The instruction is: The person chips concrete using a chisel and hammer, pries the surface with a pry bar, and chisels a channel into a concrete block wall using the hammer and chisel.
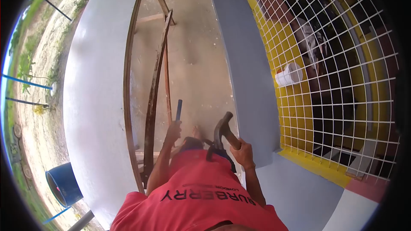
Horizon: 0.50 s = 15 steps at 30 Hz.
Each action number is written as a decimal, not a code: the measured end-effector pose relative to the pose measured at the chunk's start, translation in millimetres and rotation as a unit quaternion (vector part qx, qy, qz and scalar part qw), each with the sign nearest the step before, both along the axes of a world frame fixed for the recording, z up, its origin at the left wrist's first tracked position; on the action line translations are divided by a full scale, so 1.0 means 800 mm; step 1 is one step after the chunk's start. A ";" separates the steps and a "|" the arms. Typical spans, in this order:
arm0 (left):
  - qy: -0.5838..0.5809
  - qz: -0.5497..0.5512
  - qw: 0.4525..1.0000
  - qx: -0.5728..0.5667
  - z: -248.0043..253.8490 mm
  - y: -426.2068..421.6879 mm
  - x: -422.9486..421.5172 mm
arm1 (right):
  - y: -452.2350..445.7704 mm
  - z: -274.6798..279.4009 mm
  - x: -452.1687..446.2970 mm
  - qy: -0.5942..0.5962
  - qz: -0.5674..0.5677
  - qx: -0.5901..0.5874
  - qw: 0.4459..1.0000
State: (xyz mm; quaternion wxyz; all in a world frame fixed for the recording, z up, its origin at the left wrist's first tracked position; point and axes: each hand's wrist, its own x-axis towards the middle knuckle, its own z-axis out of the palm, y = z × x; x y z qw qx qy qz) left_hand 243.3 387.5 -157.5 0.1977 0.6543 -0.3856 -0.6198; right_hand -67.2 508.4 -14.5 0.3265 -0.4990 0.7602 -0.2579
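Observation:
My left hand is closed around a short blue rod that points up and away from me. I cannot make out the rod's lower end or its exact kind. To the right, my right hand grips the wooden handle of a hammer. Its dark head sits in front of my body, with the face up and the curved end down, apart from the blue rod. Beside my left forearm stands a long, worn wooden board. A dark item at my waist is partly visible below the hammer.
A white wall or panel with a wooden edge rises on the left. Bare concrete floor stretches ahead. A grey wall and white grille line the right, with a white bucket there. A blue barrel is at lower left.

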 end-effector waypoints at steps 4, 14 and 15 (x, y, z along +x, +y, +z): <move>0.105 0.049 0.993 -0.029 0.038 -0.192 -0.026 | -0.031 0.000 -0.015 -0.037 -0.127 0.062 0.989; 0.027 0.043 0.986 -0.162 0.032 -0.527 -0.015 | -0.399 -0.056 -0.066 -0.098 -0.159 0.040 0.982; 0.027 0.063 0.986 -0.154 0.031 -0.548 -0.010 | -0.462 -0.044 -0.068 -0.048 -0.106 -0.001 0.993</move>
